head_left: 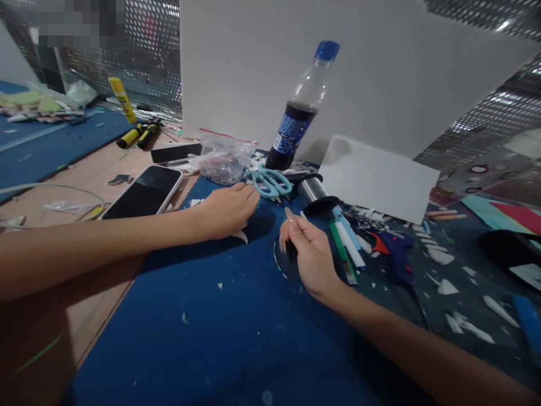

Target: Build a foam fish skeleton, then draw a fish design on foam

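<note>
and here's your right hand (pixel 313 256) over the blue mat (pixel 220 338), thumb lying close to the bent fingers, a narrow shape. just below and beside those fingers curves a thin strand (pixel 276 261) flecked with tiny specks of colour, arcing down over the mat; whether your fingers actually grip it, i can't tell from this angle. across from it, your left hand (pixel 232 211) is turned back-up, fingers bent down and away, their tips partly hidden, so no telling whether they hold anything. a pale curved scrap (pixel 241 235) lies right beneath that hand. just beyond your left fingers sit the light blue scissors (pixel 270 183), handles facing you, and to their right there's the spool of clear line (pixel 315 193) tipped on its side. behind them, the bottle (pixel 296 115) of dark drink with its blue cap, in front of a white board (pixel 240 67). over by your right wrist, a green strip (pixel 343 251) lies beside pale ones, with the blue glue gun (pixel 397 256) farther right. and on the left, your phone (pixel 146 194) lies on the bench (pixel 101 186), near the zip bag (pixel 224 160).
</note>
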A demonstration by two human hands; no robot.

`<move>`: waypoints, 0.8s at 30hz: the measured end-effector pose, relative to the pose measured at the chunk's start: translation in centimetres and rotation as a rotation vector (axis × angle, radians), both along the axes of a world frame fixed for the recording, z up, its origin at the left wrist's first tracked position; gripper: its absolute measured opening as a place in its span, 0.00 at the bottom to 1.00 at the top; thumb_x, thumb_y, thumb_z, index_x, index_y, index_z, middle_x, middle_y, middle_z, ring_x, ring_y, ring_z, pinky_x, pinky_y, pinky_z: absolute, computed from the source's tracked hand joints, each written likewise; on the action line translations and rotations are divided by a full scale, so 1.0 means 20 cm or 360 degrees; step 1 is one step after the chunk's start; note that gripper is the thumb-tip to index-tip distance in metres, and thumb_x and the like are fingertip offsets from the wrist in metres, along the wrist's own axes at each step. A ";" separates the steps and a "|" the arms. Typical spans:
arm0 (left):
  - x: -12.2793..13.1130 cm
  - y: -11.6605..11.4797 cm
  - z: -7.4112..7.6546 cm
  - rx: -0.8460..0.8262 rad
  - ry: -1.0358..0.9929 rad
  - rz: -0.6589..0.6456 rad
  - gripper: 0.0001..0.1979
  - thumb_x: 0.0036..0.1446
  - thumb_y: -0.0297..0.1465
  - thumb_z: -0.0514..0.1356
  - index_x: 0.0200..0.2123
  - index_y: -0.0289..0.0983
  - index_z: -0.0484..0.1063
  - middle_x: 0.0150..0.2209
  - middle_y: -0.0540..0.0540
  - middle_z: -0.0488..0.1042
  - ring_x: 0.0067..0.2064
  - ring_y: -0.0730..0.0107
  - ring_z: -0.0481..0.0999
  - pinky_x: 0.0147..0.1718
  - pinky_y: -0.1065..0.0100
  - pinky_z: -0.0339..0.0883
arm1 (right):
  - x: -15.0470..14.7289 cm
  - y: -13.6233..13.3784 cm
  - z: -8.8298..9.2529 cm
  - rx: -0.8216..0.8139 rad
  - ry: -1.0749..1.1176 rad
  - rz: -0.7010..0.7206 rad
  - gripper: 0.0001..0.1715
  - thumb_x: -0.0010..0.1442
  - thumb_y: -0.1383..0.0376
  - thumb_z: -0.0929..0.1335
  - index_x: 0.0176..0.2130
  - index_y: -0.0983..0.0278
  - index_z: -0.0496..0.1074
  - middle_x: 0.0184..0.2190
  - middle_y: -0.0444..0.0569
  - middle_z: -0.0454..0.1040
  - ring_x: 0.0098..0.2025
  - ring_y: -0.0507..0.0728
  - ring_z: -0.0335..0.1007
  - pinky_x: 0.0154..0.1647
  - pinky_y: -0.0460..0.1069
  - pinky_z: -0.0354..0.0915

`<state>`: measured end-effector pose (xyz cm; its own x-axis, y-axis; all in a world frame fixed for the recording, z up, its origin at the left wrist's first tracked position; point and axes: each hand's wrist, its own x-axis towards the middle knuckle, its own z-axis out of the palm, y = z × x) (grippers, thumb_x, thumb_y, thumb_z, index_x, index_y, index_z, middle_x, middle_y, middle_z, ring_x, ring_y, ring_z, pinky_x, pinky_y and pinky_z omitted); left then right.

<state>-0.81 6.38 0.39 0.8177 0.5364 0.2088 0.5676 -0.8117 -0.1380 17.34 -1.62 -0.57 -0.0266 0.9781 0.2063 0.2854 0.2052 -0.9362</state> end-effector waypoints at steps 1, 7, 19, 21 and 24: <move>0.01 0.01 0.01 0.0002 0.0061 -0.0047 0.06 0.58 0.22 0.51 0.38 0.30 0.66 0.37 0.39 0.71 0.41 0.61 0.69 0.38 0.64 0.64 | 0.00 0.00 0.00 -0.0004 -0.0003 -0.0004 0.24 0.66 0.56 0.60 0.20 0.60 0.60 0.18 0.43 0.63 0.25 0.54 0.59 0.31 0.52 0.57; 0.05 0.06 0.02 -0.0008 0.0315 -0.0160 0.08 0.57 0.25 0.54 0.40 0.30 0.68 0.37 0.39 0.73 0.36 0.62 0.72 0.32 0.66 0.64 | 0.00 0.01 0.00 0.0007 -0.0030 -0.0024 0.25 0.65 0.54 0.59 0.20 0.60 0.60 0.18 0.44 0.63 0.27 0.55 0.61 0.33 0.52 0.58; 0.09 0.11 0.09 -0.0057 0.0498 -0.0224 0.13 0.55 0.20 0.50 0.41 0.32 0.70 0.35 0.40 0.76 0.35 0.64 0.73 0.31 0.67 0.62 | 0.01 0.00 -0.01 0.0017 -0.0029 -0.0017 0.29 0.66 0.49 0.57 0.19 0.60 0.58 0.19 0.45 0.65 0.28 0.55 0.61 0.34 0.52 0.59; 0.06 0.14 0.08 -0.0047 0.0502 -0.0207 0.13 0.56 0.19 0.50 0.41 0.31 0.71 0.36 0.39 0.76 0.36 0.63 0.73 0.32 0.66 0.63 | 0.01 0.00 -0.01 0.0025 -0.0034 -0.0017 0.29 0.65 0.48 0.57 0.19 0.60 0.59 0.20 0.45 0.65 0.28 0.55 0.61 0.34 0.52 0.59; 0.02 0.19 0.06 -0.0034 0.0498 -0.0134 0.14 0.55 0.19 0.51 0.42 0.30 0.71 0.37 0.37 0.77 0.36 0.63 0.74 0.33 0.66 0.62 | 0.01 0.00 -0.01 0.0038 -0.0031 -0.0011 0.30 0.65 0.48 0.57 0.19 0.60 0.59 0.20 0.45 0.65 0.28 0.55 0.61 0.35 0.52 0.59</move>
